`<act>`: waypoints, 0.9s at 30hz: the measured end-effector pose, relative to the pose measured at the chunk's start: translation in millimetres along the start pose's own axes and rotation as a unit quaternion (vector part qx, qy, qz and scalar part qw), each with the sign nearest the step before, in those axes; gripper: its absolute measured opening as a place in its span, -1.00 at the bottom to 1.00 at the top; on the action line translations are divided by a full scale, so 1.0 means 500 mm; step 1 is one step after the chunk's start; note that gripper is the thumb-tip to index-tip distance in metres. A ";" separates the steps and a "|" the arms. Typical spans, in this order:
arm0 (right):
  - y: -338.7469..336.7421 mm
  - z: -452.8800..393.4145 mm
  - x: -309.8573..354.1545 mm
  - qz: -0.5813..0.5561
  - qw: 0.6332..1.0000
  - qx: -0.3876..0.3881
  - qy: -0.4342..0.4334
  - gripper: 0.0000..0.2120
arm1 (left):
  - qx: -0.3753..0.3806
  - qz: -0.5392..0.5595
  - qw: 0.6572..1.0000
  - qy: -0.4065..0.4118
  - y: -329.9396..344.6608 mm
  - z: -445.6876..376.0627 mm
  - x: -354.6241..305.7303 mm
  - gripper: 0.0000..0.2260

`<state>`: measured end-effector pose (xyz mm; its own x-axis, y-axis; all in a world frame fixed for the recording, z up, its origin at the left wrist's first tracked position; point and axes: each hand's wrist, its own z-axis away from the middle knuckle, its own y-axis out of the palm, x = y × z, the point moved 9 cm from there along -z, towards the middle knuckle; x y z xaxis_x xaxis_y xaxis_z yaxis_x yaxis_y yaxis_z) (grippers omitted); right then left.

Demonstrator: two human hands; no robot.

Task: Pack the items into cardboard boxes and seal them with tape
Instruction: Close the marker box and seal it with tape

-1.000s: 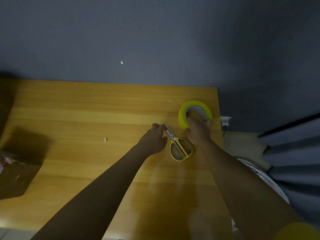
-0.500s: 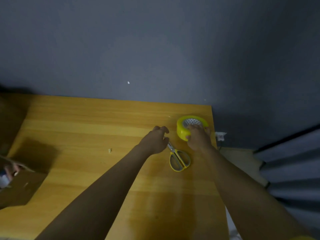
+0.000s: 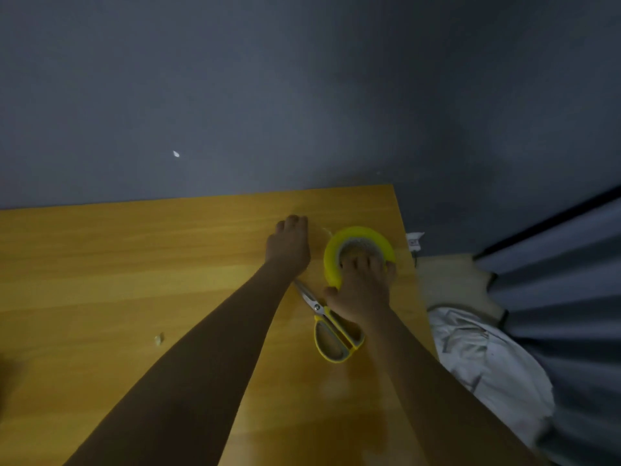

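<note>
Now tape roll (image 3: 336, 260) under right hand (image 3: 361, 290) (gripped).

So I'm counting one yellow tape roll (image 3: 357, 236), one pair of yellow-handled scissors (image 3: 331, 327), two hands, left hand (image 3: 288, 247) and right hand (image 3: 361, 290), all sitting on one wooden table (image 3: 134, 264), plus one tiny scrap (image 3: 159, 339).

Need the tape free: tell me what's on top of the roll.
The right hand grips the tape roll, fingers in its core. The wooden table lies beneath; contact is hidden.
</note>
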<state>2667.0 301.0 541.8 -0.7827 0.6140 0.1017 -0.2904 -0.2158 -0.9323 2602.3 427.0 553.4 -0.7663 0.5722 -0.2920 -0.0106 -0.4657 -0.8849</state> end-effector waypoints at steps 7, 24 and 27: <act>0.022 -0.065 0.006 -0.086 0.994 -0.054 0.032 -0.40 | -0.037 -0.078 0.992 0.095 0.038 -0.091 0.002 -0.54; 0.025 -0.064 0.000 -0.082 0.986 -0.139 0.051 -0.47 | -0.082 -0.202 0.936 0.275 0.032 -0.122 -0.029 -0.69; 0.024 -0.065 -0.001 -0.071 0.986 -0.142 0.053 -0.44 | -0.078 -0.213 0.935 0.273 0.034 -0.109 -0.026 -0.68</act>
<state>2681.5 322.8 519.2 -0.6797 0.7013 0.2150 -0.2156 0.0892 -0.9724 2647.2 448.7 522.3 -0.2712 0.9625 -0.0057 -0.1138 -0.0379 -0.9928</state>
